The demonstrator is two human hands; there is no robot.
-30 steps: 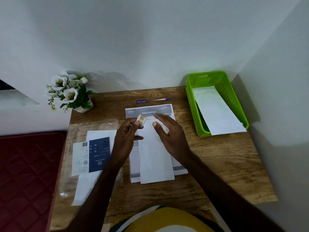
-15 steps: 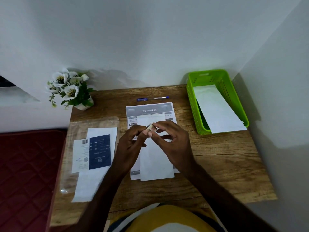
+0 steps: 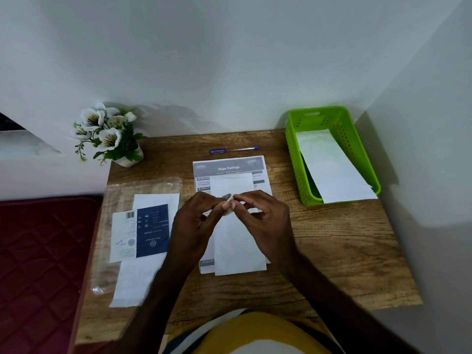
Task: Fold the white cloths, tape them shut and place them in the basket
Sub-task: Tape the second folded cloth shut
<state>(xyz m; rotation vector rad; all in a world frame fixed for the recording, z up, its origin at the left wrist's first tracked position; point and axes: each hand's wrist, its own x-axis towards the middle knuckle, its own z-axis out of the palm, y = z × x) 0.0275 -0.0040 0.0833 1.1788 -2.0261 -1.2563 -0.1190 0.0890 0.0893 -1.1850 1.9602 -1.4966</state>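
Both hands pinch a small tape roll [image 3: 229,202] above the folded cloth.

Left hand [image 3: 194,226] and right hand [image 3: 265,221] meet over the white cloth [image 3: 236,241] on the worktop [image 3: 332,246]; right of them, a green basket [image 3: 293,159] holds another cloth [image 3: 332,167].

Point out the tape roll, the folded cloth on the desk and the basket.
tape roll [image 3: 229,206], head view, roll's side.
folded cloth [image 3: 238,254], head view, lower half.
basket [image 3: 292,146], head view, left wall.

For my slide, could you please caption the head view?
Both hands pinch a small tape roll above a folded white cloth.
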